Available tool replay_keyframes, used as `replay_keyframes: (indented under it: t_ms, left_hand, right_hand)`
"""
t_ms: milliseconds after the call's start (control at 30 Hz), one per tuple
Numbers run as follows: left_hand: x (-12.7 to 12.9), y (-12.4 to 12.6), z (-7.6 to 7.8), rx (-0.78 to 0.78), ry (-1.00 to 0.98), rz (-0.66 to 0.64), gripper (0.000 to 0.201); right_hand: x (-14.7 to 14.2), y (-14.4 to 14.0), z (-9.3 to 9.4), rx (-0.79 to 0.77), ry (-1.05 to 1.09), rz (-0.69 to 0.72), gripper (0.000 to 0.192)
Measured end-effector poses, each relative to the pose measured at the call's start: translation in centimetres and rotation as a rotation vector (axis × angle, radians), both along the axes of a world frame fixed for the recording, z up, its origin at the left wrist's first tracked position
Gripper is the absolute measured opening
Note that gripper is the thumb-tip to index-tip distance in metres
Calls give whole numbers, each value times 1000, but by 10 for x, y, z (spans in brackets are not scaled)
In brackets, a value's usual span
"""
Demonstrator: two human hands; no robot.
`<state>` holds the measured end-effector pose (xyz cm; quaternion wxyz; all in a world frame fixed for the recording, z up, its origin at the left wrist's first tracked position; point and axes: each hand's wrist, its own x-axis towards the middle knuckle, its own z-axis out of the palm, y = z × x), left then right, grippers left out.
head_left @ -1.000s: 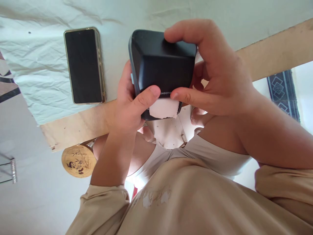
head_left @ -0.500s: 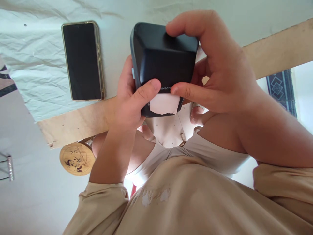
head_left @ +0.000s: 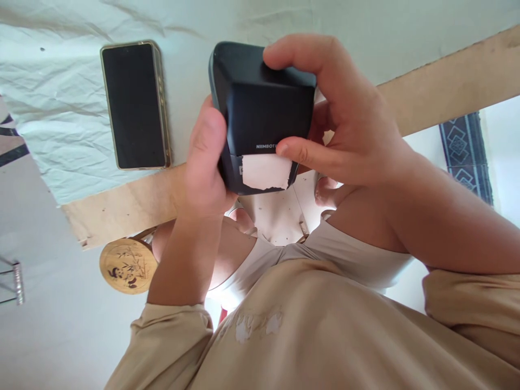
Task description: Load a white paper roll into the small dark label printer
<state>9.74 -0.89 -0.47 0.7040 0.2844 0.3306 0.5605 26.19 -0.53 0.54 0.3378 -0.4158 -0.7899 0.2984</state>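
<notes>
A black label printer (head_left: 266, 111) marked NIIMBOT is held up between both hands, above the table's near edge. From its lower slot hangs a white strip of label paper (head_left: 266, 172) with a ragged end. My left hand (head_left: 205, 162) is closed around the printer's left side, the thumb lying along that side. On the right, my right hand (head_left: 345, 114) grips the printer with one finger on its top edge and the thumb beside the lettering. The other right fingers are partly hidden behind the printer.
A phone (head_left: 134, 105) in a clear case lies on the pale table cloth (head_left: 73, 119) to the left. Bare wood (head_left: 122, 203) forms the table's near edge. Below stands a round wooden stool (head_left: 128, 266) with a panda drawing. A dark patterned cloth (head_left: 465, 154) is at the right.
My left thumb has moved off the printer's front to its left side, uncovering more of the lettering. The printer and my right hand have shifted slightly left.
</notes>
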Motion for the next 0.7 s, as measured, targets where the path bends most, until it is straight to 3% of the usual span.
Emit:
replay_keyframes:
  t_ms: [67, 167, 433, 567, 700]
  left_hand:
    - [6, 1, 1, 62, -68, -5, 33]
    - [5, 3, 0, 23, -117, -82, 25]
    - [-6, 3, 6, -6, 14, -53, 28]
    - [0, 3, 1, 73, -112, 73, 31]
    - [-2, 4, 0, 72, -78, 34, 33]
  right_hand:
    - [-1, -1, 0, 97, -54, -28, 54]
    - [-3, -1, 1, 203, -119, -51, 53]
    - [-3, 4, -1, 241, -115, -1, 54]
    - [-3, 6, -5, 292, -78, 40, 60]
    - [-3, 8, -7, 300, -74, 60, 66]
